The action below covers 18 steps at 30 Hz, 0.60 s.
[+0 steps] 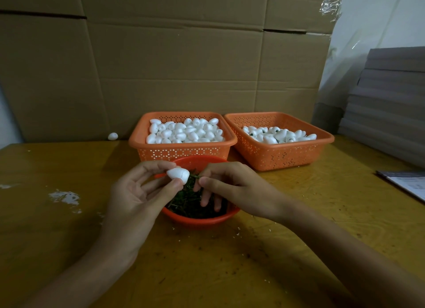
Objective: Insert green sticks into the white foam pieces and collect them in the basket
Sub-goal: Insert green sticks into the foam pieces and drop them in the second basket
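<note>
From the head cam: the left hand [135, 192] is pinching a white foam piece [178, 174] between thumb and fingertips, over the near-middle of the table [69, 227]. The right hand [230, 188] is pinching a green stick [195, 175] right beside it, other fingers dangling into the red bowl [200, 220] of sticks. Toward the far edge, the left basket [181, 147] is sitting full of plain foam, with the right basket [279, 156] touching it, holding stuck ones.

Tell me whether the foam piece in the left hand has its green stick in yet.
Not yet, as far as shows: the foam piece in the left hand looks plain white, while the right hand pinches something over the stick bowl.
</note>
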Motion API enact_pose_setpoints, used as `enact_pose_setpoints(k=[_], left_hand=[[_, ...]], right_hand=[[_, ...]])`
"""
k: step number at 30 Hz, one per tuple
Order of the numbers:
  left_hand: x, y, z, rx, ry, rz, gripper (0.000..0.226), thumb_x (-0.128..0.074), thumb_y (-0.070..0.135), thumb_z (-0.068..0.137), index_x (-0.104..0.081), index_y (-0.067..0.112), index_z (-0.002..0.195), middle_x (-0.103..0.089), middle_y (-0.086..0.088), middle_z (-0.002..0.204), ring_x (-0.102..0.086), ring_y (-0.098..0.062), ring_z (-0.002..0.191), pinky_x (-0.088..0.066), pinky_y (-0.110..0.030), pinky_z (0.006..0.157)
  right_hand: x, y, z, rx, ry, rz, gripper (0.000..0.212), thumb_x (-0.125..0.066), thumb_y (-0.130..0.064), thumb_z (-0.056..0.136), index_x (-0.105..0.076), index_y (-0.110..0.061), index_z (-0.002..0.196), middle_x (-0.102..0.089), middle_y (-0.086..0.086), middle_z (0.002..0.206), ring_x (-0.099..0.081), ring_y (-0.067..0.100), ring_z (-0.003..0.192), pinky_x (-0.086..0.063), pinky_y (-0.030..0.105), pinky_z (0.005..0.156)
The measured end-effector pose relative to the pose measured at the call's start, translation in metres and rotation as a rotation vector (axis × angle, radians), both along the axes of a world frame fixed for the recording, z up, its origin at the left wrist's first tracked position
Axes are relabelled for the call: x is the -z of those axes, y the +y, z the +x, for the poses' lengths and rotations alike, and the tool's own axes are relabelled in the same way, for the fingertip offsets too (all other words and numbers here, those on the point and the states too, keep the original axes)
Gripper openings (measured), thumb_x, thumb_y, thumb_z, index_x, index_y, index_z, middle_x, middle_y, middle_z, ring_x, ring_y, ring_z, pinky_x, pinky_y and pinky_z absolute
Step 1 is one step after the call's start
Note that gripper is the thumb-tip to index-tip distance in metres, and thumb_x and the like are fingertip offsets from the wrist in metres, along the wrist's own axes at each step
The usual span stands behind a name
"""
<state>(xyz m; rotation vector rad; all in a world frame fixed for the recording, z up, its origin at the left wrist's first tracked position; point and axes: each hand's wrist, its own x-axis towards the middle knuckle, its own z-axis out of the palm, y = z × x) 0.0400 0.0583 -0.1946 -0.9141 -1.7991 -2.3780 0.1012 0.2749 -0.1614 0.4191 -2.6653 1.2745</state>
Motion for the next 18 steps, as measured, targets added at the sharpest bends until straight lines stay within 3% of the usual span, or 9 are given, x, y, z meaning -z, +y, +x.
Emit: enact_pose_setpoints(k=[6, 11, 18], left_hand=[[-0.0016, 0.0005, 0.002, -0.025, -0.021, -0.014, 0.033, -0.081, 0.023, 0.076, -0.076, 0.024, 0.108, -0.078, 0.001, 0.115, -0.078, -0.02, 0.096, -0.059, -0.016, 0.077], [-0.0018, 0.0013, 0.0064, -0.003, 0.052, -0.071, 0.032, -0.081, 0.025, 0.074, -0.078, 0.031, 0.105, -0.079, 0.007, 0.112, -0.078, -0.016, 0.098, -0.059, -0.017, 0.079], [0.0046, 0.0011, 0.0045, -0.06, 0.231, -0.196, 0.031, -0.083, 0.017, 0.075, -0.077, 0.015, 0.105, -0.076, -0.003, 0.113, -0.076, -0.018, 0.104, -0.061, -0.024, 0.084]], right_hand=[[0.0003, 0.0031, -0.0004, -0.022, -0.019, -0.041, 0.021, -0.055, -0.023, 0.109, -0.072, -0.011, 0.105, -0.078, 0.004, 0.09, -0.071, 0.021, 0.07, -0.055, 0.03, 0.07], [0.0018, 0.0044, -0.0022, -0.037, 0.019, 0.05, 0.021, -0.058, -0.027, 0.107, -0.075, -0.015, 0.105, -0.078, -0.002, 0.09, -0.072, 0.014, 0.071, -0.053, 0.021, 0.068], [0.0091, 0.0008, -0.0036, -0.018, 0.107, 0.164, 0.022, -0.061, -0.027, 0.105, -0.077, -0.013, 0.111, -0.08, -0.008, 0.096, -0.074, 0.007, 0.073, -0.057, 0.021, 0.07]])
